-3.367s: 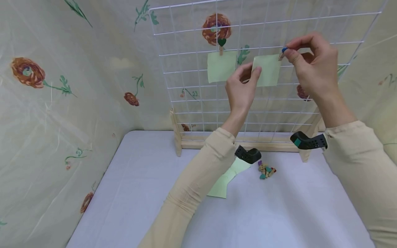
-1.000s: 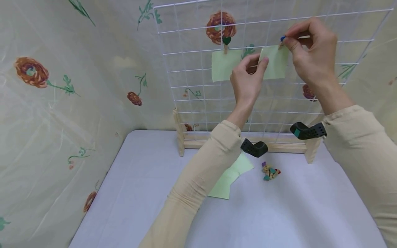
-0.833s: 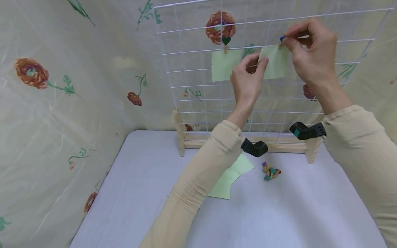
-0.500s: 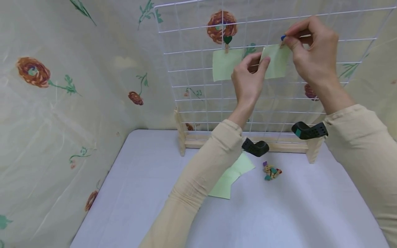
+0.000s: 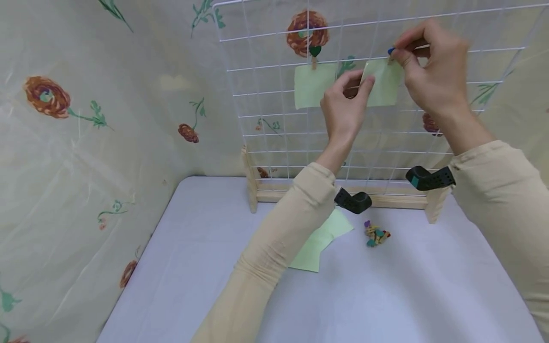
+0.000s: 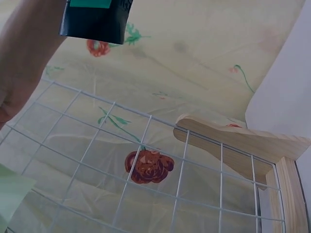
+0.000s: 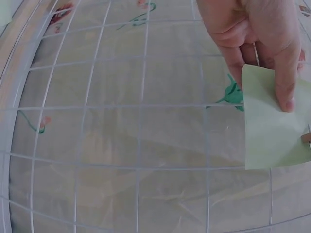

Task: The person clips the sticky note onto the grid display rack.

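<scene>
Left hand [image 5: 344,105], fingers closed, pinched one of two upright green notes [image 5: 383,86]; right hand [image 5: 437,71] pinched one blue-topped clip [image 5: 391,51].

Left hand [image 5: 345,107] and right hand [image 5: 435,71] bare. Left sleeve [image 5: 261,262]: long, plain beige cloth, creased along the forearm, stitched cuff at the wrist. Right sleeve [image 5: 499,205]: same beige, loose, folds near the cuff. Left wrist band [image 5: 353,200]: black, bent, rounded end. Right wrist band [image 5: 430,178]: black, angular, teal patch, small dark holes.
</scene>
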A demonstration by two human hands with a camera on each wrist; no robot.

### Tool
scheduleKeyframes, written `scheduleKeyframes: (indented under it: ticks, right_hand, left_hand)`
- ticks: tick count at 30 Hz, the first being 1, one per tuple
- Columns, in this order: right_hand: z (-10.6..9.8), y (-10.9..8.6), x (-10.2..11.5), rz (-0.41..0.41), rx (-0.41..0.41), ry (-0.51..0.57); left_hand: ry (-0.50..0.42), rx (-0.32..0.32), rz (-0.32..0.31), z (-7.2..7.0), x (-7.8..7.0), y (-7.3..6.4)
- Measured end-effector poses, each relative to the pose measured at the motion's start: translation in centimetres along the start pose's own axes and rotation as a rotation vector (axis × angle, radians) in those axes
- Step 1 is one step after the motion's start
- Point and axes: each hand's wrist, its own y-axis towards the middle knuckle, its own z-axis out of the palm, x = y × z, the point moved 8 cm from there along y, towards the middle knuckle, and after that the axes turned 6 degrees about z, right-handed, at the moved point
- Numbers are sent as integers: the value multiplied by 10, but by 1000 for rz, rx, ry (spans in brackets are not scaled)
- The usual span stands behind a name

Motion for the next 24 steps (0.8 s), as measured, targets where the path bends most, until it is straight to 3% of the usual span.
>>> scheduleKeyframes:
  ticks: [24]
  right_hand:
    - [1,0,0,-15,-15,0]
  left_hand:
    - [24,0,15,-1,-2,0]
